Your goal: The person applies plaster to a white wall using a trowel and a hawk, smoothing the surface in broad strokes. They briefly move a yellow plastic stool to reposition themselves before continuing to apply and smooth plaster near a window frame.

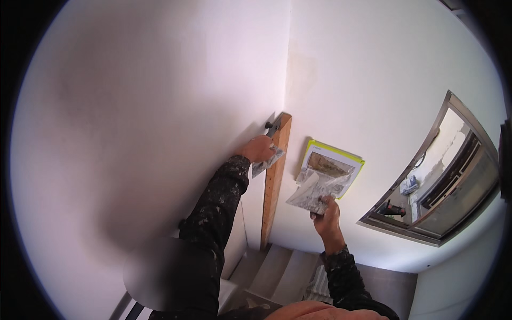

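Observation:
My left hand [256, 148] is closed at the left wall, on something grey and crumpled [265, 164], perhaps plastic. Just beyond it is a dark metal piece with a knob [272, 127], beside an upright wooden plank [273, 192] in the corner. My right hand [328, 218] grips a clear plastic packet [309, 194] with greyish contents. Behind the packet is a flat lime-edged panel [341, 164] with a brown patch; I cannot tell whether it is held or rests against the wall. Both sleeves are dark and paint-spattered.
White walls [133, 96] meet at the corner behind the plank. A metal-framed window [434, 224] is at the right, with objects outside. Grey stair steps [272, 266] lie below, with a striped item [317, 282] on them. A blurred patch covers the lower left.

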Action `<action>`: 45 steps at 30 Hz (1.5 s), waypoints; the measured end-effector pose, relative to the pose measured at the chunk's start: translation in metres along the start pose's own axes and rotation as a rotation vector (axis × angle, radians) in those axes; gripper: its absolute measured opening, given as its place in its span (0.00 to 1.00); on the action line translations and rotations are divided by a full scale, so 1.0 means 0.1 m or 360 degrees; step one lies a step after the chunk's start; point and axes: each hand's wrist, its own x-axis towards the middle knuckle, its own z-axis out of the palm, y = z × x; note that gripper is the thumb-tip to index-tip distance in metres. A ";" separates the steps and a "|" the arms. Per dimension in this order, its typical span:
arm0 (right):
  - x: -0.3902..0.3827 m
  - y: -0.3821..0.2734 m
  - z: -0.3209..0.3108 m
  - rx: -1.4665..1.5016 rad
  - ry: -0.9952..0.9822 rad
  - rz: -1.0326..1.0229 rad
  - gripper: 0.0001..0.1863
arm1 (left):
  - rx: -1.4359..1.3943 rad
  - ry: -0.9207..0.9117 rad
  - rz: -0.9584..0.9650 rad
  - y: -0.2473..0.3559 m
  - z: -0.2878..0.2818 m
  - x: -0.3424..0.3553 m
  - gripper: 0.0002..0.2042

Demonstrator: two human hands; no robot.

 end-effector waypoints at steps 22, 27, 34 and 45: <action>1.08 -1.63 0.75 -0.2232 -0.0456 -0.2064 0.21 | -0.0121 -0.0104 0.0007 0.00 -0.05 0.00 0.26; 2.36 -2.57 2.00 -0.3531 -0.0243 -0.3093 0.36 | -0.0082 0.0162 0.0067 -0.10 0.06 -0.05 0.22; 3.31 -2.86 2.87 -0.4309 0.0140 -0.2880 0.33 | -0.0046 -0.0160 -0.0137 0.12 -0.18 -0.18 0.25; 3.72 -2.94 3.20 -0.4352 0.0115 -0.2995 0.36 | -0.0074 -0.0086 -0.0023 0.06 -0.10 -0.14 0.20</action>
